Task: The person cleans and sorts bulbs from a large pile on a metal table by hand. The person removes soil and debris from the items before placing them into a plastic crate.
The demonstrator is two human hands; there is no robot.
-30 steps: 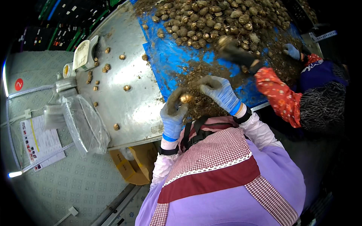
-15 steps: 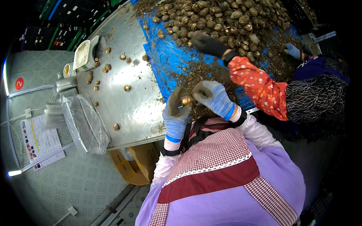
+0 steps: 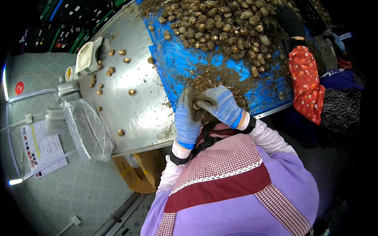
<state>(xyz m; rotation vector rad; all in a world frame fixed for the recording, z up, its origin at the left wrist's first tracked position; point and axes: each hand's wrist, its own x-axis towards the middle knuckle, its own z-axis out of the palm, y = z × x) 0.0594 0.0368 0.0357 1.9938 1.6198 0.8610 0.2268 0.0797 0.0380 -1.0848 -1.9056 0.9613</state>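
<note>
A small brown taro corm is held between my two gloved hands at the near edge of the table, mostly covered by fingers. My left hand, in a blue glove with a dirt-stained palm, is closed around it from the left. From the right, my right hand pinches at the same corm with thumb and fingers. Just beyond my hands, loose soil and root scraps lie on a blue plastic sheet. A large heap of taro corms covers the sheet's far part.
Several taro corms lie scattered on the metal tabletop at left. A white scale and clear plastic bags sit at its left edge. Below stands a cardboard box. A co-worker's floral sleeve reaches the heap at right.
My fingers have closed over the corm, and my right hand has moved in against it. A blurred corm on the metal now rests farther left. The co-worker's arm has swung right, uncovering more of the heap.
</note>
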